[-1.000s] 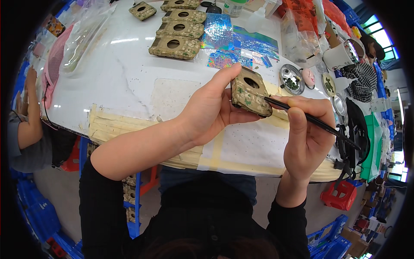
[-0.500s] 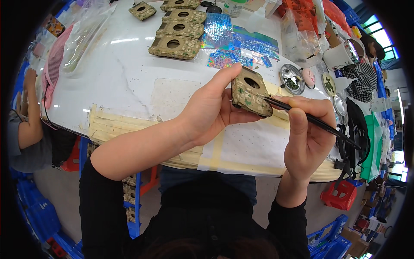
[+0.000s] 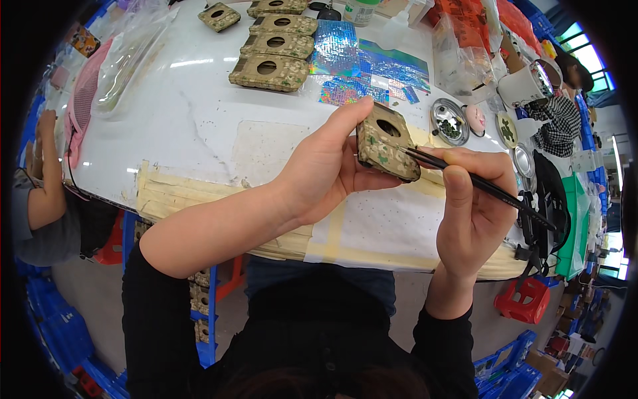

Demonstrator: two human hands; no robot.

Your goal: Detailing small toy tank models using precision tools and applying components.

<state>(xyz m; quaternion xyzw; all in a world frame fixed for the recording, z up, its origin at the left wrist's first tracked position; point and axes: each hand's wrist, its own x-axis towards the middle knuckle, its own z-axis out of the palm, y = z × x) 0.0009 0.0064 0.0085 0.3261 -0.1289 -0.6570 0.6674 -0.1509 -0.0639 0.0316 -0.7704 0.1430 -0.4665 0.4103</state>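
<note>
A camouflage-patterned model tank hull (image 3: 393,154) with a round hole in its top is gripped in my left hand (image 3: 325,156), thumb along its upper edge and fingers beneath. It tilts toward me above the taped table edge. Black tweezers (image 3: 492,186) are pinched between the thumb and fingers of my right hand (image 3: 475,199). Their tips touch or nearly touch the hull's surface, just below the hole. Whether anything sits between the tips is too small to tell. Under my hands lies a white sheet of paper (image 3: 382,229) with faint dots.
Several similar hulls (image 3: 269,73) stand in a row at the back. Shiny holographic sheets (image 3: 392,66) lie beside them. A round metal dish (image 3: 450,122) with small green pieces sits at the right, near a pink object (image 3: 474,120). Another person's arm (image 3: 48,173) shows at far left.
The tweezer tips have shifted slightly left over the hull's surface. My left hand and the hull have barely moved.
</note>
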